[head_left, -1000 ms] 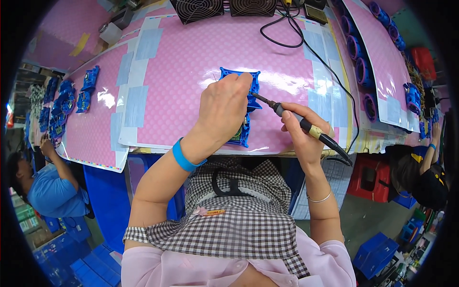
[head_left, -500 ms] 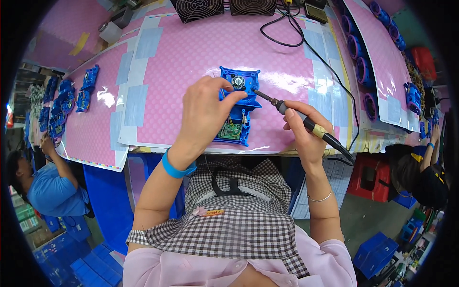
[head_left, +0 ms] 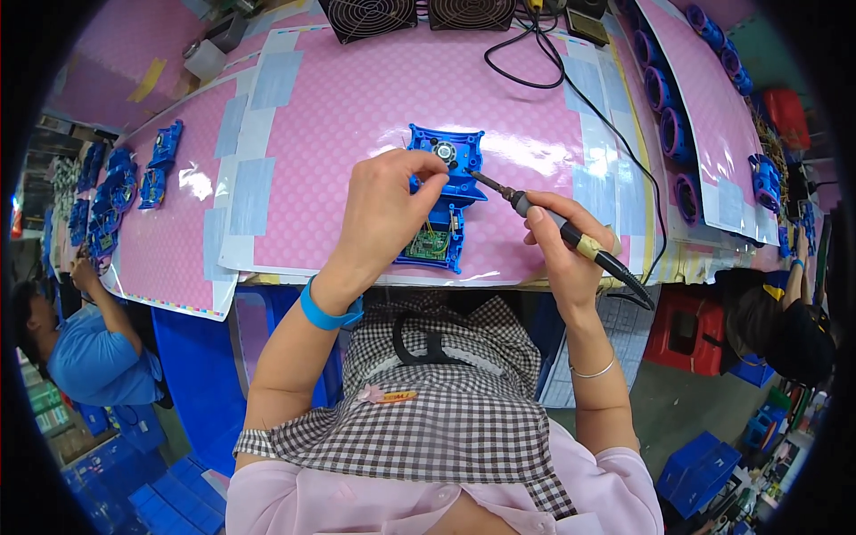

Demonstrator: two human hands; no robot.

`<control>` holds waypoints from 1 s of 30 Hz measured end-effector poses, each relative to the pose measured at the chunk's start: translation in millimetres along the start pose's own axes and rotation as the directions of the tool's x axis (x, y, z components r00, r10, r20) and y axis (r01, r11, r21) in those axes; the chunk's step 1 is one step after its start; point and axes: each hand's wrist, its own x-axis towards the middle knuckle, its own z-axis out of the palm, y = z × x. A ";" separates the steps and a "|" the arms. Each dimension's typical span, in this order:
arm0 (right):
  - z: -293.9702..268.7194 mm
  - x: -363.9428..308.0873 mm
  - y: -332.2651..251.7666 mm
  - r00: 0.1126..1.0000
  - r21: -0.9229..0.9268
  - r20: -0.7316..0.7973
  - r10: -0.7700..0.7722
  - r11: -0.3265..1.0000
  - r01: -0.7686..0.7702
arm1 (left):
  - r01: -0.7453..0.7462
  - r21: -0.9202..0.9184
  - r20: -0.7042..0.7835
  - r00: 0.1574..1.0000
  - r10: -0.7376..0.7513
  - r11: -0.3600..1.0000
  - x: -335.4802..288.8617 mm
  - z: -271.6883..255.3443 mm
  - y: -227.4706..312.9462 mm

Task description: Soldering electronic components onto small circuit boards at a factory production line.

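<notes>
An open blue plastic housing (head_left: 463, 190) lies on the bench in front of me, its two halves one behind the other. In the far half sits a small round speaker (head_left: 444, 152); the near half holds a green circuit board (head_left: 427, 243) with thin wires. My left hand (head_left: 385, 201) reaches over the housing's left side, thumb and forefinger pinched beside the speaker. What the pinch holds is too small to make out. My right hand (head_left: 571, 250) grips a soldering iron (head_left: 549, 217) like a pen, its tip just right of the speaker, pointing into the far half.
Two black fans (head_left: 370, 16) stand at the back edge. The iron's black cable (head_left: 615, 134) curves along the right side. More blue housings (head_left: 154, 185) lie on the left, and blue ring-shaped parts (head_left: 672, 134) line the right. A person (head_left: 98, 343) works at far left, another at far right.
My left thumb and forefinger have come closer together beside the speaker. The soldering iron has shifted slightly left, and its tip stays inside the far half of the housing.
</notes>
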 end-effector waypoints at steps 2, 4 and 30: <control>0.5 0.2 -0.1 1.000 -0.006 0.009 -0.006 1.000 0.007 | -0.036 0.030 0.024 0.999 0.036 0.999 -1.7 0.0 -1.7; 0.0 -0.7 -0.8 1.000 -0.010 0.005 0.003 1.000 -0.003 | -0.045 0.067 0.063 0.997 0.041 0.997 -2.5 0.3 -2.7; -3.0 -3.4 0.5 1.000 0.007 -0.004 0.016 1.000 -0.016 | -0.067 0.133 0.084 0.995 0.056 0.989 -0.5 1.9 0.5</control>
